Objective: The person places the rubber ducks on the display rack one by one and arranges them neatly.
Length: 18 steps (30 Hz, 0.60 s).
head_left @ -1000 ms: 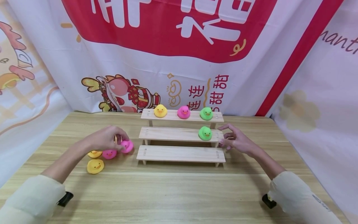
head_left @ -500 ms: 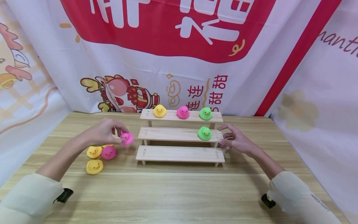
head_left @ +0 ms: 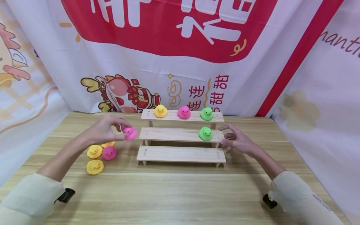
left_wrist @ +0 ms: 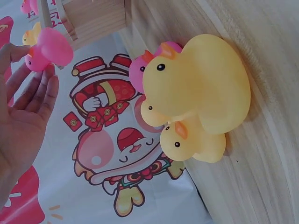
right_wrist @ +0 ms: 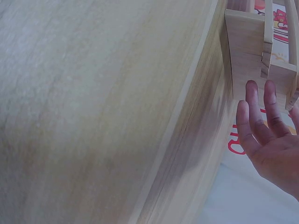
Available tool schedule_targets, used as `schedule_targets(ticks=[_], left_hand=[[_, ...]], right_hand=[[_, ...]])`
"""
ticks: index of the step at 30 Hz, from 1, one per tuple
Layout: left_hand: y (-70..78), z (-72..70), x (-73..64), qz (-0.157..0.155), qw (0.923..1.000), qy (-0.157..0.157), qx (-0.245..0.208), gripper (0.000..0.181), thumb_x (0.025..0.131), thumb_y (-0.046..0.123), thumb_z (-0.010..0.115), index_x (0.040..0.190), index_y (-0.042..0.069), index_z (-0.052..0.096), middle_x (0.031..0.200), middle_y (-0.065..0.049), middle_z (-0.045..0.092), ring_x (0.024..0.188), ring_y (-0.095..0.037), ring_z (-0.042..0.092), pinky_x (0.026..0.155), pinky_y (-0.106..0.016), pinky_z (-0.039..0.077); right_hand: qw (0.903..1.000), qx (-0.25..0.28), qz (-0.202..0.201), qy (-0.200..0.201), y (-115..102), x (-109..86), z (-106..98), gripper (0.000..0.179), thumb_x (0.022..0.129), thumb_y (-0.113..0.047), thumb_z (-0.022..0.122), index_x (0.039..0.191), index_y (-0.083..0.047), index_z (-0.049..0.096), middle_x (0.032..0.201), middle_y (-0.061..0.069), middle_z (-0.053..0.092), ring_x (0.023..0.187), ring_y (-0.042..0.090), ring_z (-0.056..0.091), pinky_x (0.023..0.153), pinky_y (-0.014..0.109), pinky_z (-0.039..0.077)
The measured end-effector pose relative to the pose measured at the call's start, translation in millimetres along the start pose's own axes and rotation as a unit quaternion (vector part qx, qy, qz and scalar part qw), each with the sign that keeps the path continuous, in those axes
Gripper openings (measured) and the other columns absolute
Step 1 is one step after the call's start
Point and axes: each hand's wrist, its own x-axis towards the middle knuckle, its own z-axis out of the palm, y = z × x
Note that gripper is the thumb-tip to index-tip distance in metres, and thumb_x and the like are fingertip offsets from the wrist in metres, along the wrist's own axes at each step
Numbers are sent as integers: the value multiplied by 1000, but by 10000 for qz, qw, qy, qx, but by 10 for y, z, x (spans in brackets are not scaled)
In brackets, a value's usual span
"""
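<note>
A pink rubber duck (head_left: 130,133) is pinched between the thumb and fingers of my left hand (head_left: 107,128), above the table just left of the wooden three-tier stand (head_left: 180,153). In the left wrist view, the same pink duck (left_wrist: 53,46) sits at the fingertips. My right hand (head_left: 238,140) is at the stand's right end, near the middle tier; its fingers (right_wrist: 254,105) look fairly straight in the right wrist view. A yellow duck (head_left: 160,111), a pink duck (head_left: 184,112) and a green duck (head_left: 207,113) stand on the top tier. Another green duck (head_left: 206,133) occupies the middle tier's right side.
Left of the stand, a pink duck (head_left: 109,152) lies grouped with yellow ducks (head_left: 94,152), and one yellow duck (head_left: 95,167) is nearer the front. A printed cloth (head_left: 168,47) hangs behind the wooden table (head_left: 174,193).
My left hand has lifted the pink duck off the table beside the other ducks, and moved it up and slightly right toward the stand. The right hand has stayed in place.
</note>
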Motion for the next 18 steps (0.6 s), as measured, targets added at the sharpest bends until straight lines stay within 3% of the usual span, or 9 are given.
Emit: schedule_targets(ticks=[5,12,18], left_hand=[[51,21,43,120,9997,188,101,31,76,4,86,106,5,80,97,2,73,79,-11,64,71,-24,55],[154,57,111,-222,9996,172,-72,37,78,4,87,114,3,76,96,2,74,85,-14,68,80,-28,58],[216,123,210,-257,9990,122,-335,33,80,4,86,111,5,76,97,0,75,85,-14,70,80,-33,60]], right_hand=[[10000,11,9,-1,-1,1,0,50,99,-5,66,142,1,40,100,26,68,95,34,70,76,43,62],[10000,9,1,-16,-4,7,2,50,99,-5,66,142,0,40,100,26,69,95,34,70,76,43,62],[10000,-24,7,-10,0,-2,-1,51,100,-6,67,143,0,40,102,27,68,96,36,69,76,43,62]])
